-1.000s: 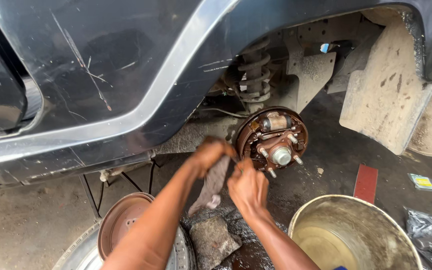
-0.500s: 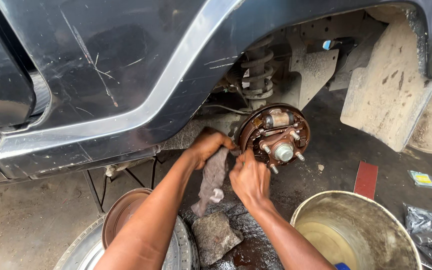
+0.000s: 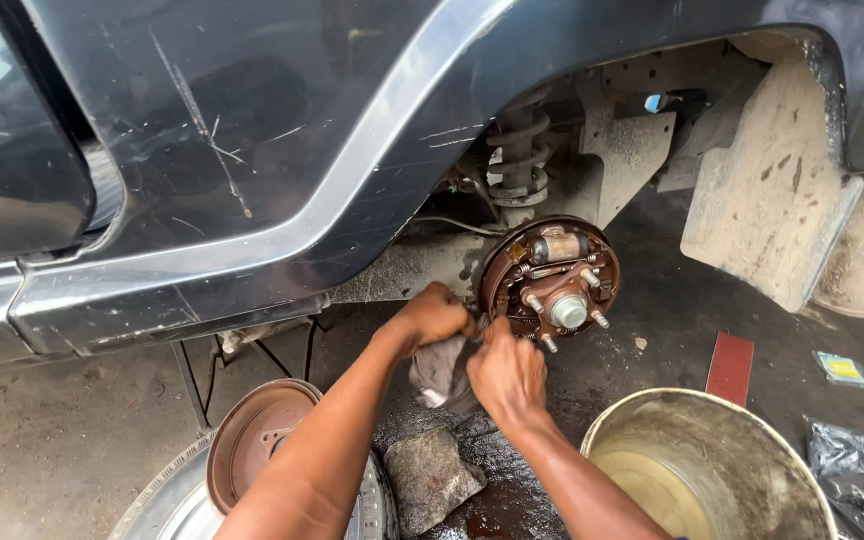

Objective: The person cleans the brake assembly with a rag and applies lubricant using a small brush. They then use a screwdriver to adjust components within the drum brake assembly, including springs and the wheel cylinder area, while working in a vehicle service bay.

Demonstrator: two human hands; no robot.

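- A grey rag (image 3: 439, 368) is being clenched in the left hand (image 3: 434, 318), hanging just below it.
- The right hand (image 3: 505, 377) is being held closed beside the rag; its grasp cannot be told.
- The brake hub (image 3: 552, 280) is lying up-right, nearer the right hand.

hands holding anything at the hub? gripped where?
Left hand grips a grey rag by its upper end, against the brake assembly edge. Right hand presses on the rag's side; fingers hidden, grip unclear.

a car repair yard or garage floor. a dark car body (image 3: 252, 150) stands on a jack stand (image 3: 192, 380) with its wheel off, the rusty brake assembly (image 3: 552, 280) bared. a loose brake drum (image 3: 252, 440), a grimy bucket (image 3: 712, 470) and oil-stained concrete (image 3: 52, 450) lie about.
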